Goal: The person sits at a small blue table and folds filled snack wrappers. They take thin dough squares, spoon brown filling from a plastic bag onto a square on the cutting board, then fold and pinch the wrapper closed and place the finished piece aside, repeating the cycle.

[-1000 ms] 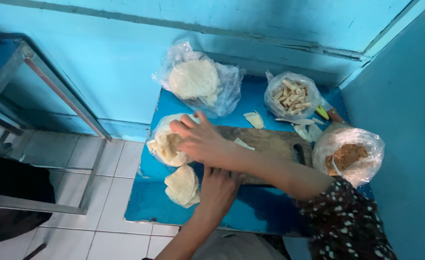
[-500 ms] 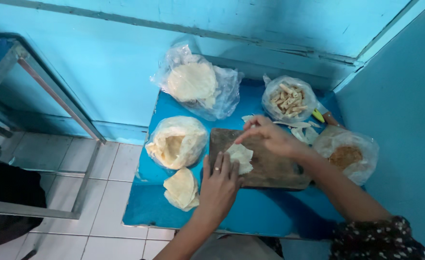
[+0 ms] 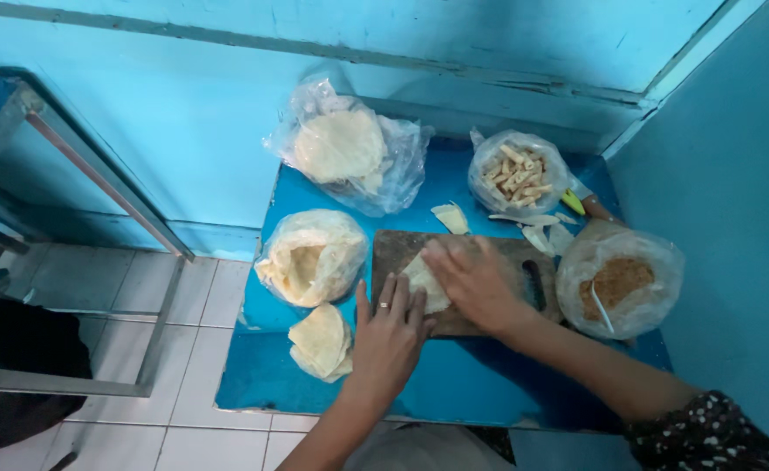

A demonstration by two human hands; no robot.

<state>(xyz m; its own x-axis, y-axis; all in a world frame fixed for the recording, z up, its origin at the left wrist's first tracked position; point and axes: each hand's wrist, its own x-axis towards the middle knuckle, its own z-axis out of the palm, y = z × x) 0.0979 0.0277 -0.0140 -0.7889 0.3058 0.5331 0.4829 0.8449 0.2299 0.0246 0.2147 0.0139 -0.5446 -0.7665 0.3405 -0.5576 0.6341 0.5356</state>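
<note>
Beside bagged filling [image 3: 615,283], both hands [image 3: 432,301] press flat, seemingly folding a wrapper [image 3: 426,281].

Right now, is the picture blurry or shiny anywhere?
Head view: mostly sharp and evenly lit; the left hand and right hand look slightly soft; small glints on the plastic bags; straight wall lines bend near the edges.

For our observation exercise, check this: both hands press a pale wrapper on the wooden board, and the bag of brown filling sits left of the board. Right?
Not quite. The head view shows the bag of brown filling right of the wooden board, not left. Both the left hand and right hand do press the pale wrapper.
</note>
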